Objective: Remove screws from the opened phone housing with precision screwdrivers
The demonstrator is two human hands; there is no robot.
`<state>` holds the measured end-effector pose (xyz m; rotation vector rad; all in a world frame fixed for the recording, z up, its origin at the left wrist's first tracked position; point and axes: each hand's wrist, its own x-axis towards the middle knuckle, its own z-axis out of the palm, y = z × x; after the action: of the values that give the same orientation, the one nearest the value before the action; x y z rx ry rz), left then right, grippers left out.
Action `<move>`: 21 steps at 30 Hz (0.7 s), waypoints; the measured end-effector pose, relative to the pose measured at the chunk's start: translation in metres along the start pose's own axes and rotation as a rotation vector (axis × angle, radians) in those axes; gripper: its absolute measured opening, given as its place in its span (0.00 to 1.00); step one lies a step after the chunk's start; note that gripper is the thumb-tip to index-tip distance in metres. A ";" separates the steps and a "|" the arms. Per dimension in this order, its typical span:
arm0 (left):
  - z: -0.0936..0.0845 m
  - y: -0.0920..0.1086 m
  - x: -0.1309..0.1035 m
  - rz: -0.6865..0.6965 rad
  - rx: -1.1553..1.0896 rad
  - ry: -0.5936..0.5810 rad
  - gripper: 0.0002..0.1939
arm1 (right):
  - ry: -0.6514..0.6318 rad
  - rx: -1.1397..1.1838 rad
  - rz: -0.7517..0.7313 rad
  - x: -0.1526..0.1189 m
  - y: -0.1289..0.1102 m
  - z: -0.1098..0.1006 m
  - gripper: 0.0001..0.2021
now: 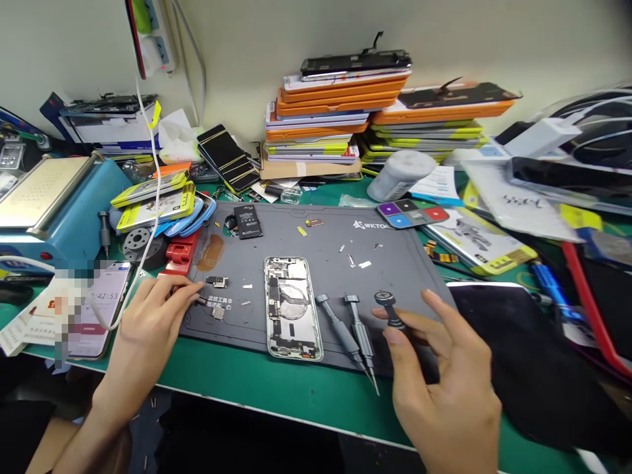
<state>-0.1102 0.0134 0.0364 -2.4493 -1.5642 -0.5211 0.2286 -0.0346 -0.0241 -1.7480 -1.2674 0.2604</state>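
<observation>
Opened white-framed phone (301,331): on your grey printed mat (232,250), dark circuit board (274,306) inside
Right hand (447,378): you grip a grey round-capped screwdriver (385,299)
Left hand (153,316): pinched; cannot tell whether holding anything

Green bench (222,375): grey mat (336,240), blue machine (83,204)

Screwdriver (385,301) partly hidden by right hand (447,372), piece (199,301) at left hand (153,313) indistinct, blue machine (69,240) cropped left
</observation>
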 end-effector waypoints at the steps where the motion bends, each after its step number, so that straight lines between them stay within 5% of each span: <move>1: -0.001 -0.001 0.001 0.010 -0.011 -0.009 0.13 | 0.000 -0.002 0.005 0.000 0.000 0.000 0.30; 7: -0.004 0.000 0.004 0.060 -0.025 0.009 0.13 | 0.001 0.048 -0.043 0.001 0.003 0.001 0.29; 14: -0.002 0.007 -0.004 -0.034 -0.053 0.080 0.06 | -0.016 0.046 -0.073 0.004 0.000 -0.001 0.28; 21: -0.003 0.009 -0.015 0.020 -0.019 0.030 0.14 | -0.028 0.050 -0.068 0.003 -0.001 -0.001 0.28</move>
<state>-0.1087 -0.0038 0.0341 -2.4561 -1.5293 -0.5688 0.2298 -0.0323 -0.0215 -1.6614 -1.3268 0.2759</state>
